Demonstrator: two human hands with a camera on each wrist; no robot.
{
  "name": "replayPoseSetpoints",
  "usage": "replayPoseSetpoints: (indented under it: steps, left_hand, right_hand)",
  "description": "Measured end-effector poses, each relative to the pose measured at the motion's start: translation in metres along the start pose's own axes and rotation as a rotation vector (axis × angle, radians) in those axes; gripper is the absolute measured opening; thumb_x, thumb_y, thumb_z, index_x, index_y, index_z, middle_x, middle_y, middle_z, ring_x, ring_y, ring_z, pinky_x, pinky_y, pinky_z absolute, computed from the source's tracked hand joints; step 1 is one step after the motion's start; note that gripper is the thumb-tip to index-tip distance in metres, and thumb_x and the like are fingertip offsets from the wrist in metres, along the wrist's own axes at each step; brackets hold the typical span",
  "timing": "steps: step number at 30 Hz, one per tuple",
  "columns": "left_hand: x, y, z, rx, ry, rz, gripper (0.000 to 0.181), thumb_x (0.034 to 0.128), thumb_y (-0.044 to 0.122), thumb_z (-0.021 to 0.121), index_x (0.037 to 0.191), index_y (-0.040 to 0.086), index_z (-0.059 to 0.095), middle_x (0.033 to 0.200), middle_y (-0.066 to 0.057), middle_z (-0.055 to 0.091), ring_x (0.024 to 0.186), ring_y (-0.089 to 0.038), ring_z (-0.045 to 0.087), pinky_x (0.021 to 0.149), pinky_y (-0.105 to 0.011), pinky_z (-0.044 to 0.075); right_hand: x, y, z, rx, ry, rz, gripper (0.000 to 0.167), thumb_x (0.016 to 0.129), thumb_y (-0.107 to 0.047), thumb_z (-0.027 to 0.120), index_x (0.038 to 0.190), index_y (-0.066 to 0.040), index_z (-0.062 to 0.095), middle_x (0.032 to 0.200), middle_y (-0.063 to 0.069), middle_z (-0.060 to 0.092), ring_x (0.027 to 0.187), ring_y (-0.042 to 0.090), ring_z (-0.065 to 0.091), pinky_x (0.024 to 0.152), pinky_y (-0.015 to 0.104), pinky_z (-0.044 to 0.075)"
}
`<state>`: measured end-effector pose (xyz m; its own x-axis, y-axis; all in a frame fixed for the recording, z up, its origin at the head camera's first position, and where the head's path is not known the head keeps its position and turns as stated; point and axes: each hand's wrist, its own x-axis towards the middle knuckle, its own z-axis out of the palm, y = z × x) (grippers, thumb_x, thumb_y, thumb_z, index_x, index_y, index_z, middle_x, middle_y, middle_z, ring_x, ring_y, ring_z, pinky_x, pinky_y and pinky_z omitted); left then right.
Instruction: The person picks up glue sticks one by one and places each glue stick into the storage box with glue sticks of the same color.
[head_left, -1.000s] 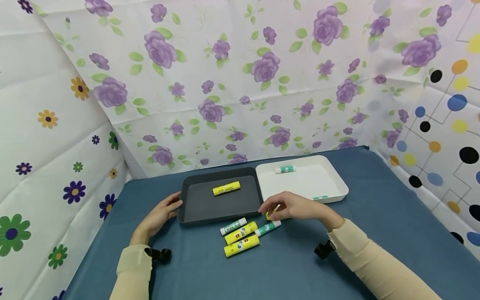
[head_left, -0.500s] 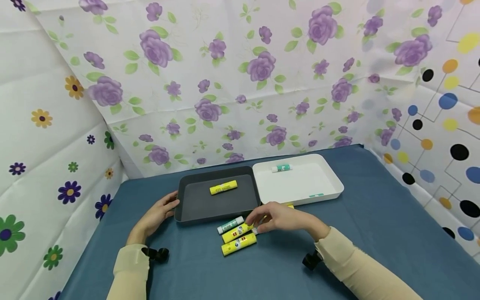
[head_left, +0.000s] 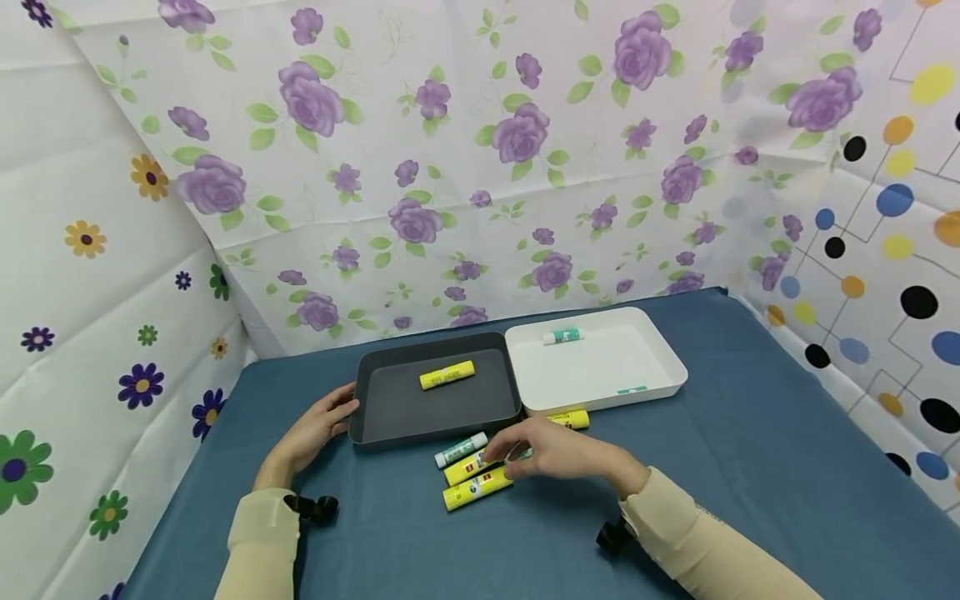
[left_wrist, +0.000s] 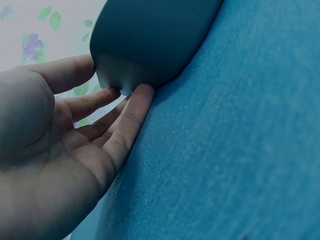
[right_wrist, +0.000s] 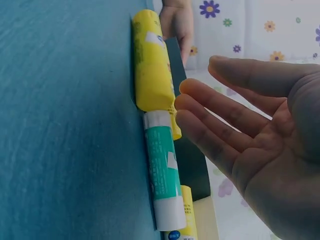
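Nearest to my head camera, the plain blue cloth [head_left: 420, 550] covers the work surface, and the person's two cream sleeves [head_left: 262, 542] lie above it. In front of the rectangular dark grey tray [head_left: 450, 412] I see a yellow cylindrical glue stick [head_left: 477, 489], a second yellow stick [head_left: 460, 472] and a green-and-white glue stick [head_left: 461, 450] side by side. The right hand [head_left: 558, 450] hangs over the right end of this group, its thumb and fingertips apart; below it lies another green-and-white stick [right_wrist: 162, 160]. At the tray's near right corner there is one more yellow stick [head_left: 573, 419].

The left hand [head_left: 311, 433] touches the tray's left side, its fingers spread rather than clamped. Inside the tray rests a single yellow stick [head_left: 447, 375]. Just right of the tray stands a shallow white tray [head_left: 600, 362], holding a green-and-white tube [head_left: 563, 336].

Behind the tray, a white sheet with purple roses [head_left: 521, 133] closes the room; to its left hangs a daisy-printed sheet [head_left: 75, 292], to its right a dotted one [head_left: 877, 250].
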<state>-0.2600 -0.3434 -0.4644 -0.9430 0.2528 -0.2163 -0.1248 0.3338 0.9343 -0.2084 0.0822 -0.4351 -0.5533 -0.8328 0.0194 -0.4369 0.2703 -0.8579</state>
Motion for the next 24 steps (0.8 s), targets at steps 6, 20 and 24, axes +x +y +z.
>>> replayPoseSetpoints:
  steps: [6,20,24]
  left_hand:
    - [0.0,0.001,0.001,0.005,-0.007,0.002,0.069,0.1143,0.032,0.045,0.168,0.007,0.009,0.17,-0.023,0.012,0.155,-0.042,0.02,0.124,-0.061,0.025]
    - [0.0,0.001,0.001,0.003,-0.006,0.002,0.071,0.1137,0.034,0.046,0.169,0.009,0.009,0.17,-0.023,0.013,0.155,-0.041,0.022,0.123,-0.06,0.027]
    - [0.0,0.0,0.001,0.004,-0.013,0.007,0.071,0.1138,0.034,0.046,0.169,0.009,0.009,0.17,-0.024,0.013,0.155,-0.042,0.022,0.123,-0.061,0.027]
  right_hand:
    - [0.002,-0.001,0.006,-0.055,0.007,0.028,0.031,0.1,-0.008,0.071,0.131,-0.011,0.072,0.127,0.001,0.072,0.115,0.015,0.067,0.1,0.03,0.055]
    - [0.006,-0.014,0.023,-0.279,-0.011,0.05,0.03,0.1,-0.006,0.071,0.128,-0.016,0.074,0.127,-0.01,0.069,0.115,0.003,0.062,0.102,0.024,0.053]
    - [0.007,-0.014,0.027,-0.281,-0.002,0.032,0.031,0.099,-0.002,0.071,0.126,-0.016,0.075,0.123,-0.01,0.069,0.112,0.003,0.063,0.098,0.022,0.054]
